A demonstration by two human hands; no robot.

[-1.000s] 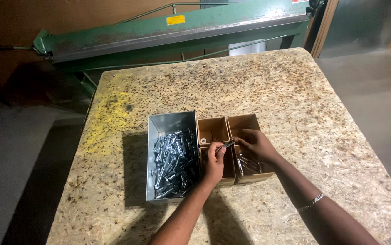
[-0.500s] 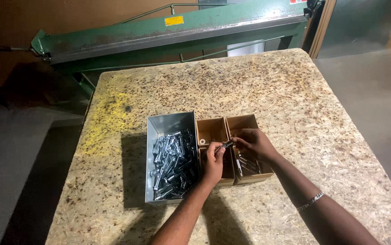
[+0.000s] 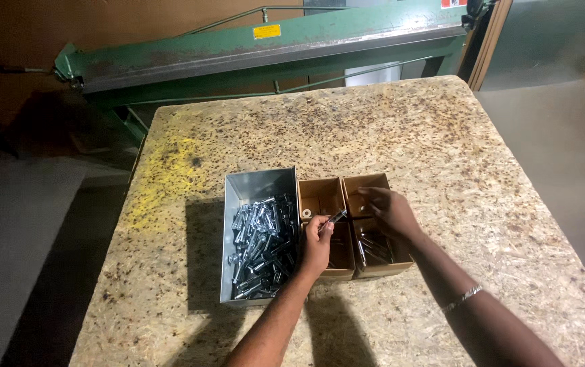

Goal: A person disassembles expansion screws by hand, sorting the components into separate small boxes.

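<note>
A grey metal tray [image 3: 258, 185] full of several shiny metal bolts [image 3: 260, 245] sits on a chipboard table [image 3: 401, 136]. Two open cardboard boxes stand side by side to its right: a middle box [image 3: 320, 197] and a right box [image 3: 367, 185]. My left hand [image 3: 317, 245] hovers over the middle box, pinching a small metal bolt [image 3: 337, 217] that points up and right. My right hand [image 3: 389, 212] reaches into the right box, fingers curled over the metal parts [image 3: 374, 248] lying there; what its fingers hold is hidden.
A long green metal machine [image 3: 272, 51] stands behind the table's far edge. Yellow paint marks [image 3: 163, 177] stain the table's left side. A grey floor [image 3: 557, 122] lies to the right, with a dark drop to the left.
My right hand has drawn apart from my left and moved slightly further into the right box. The left hand keeps the bolt over the middle box.
</note>
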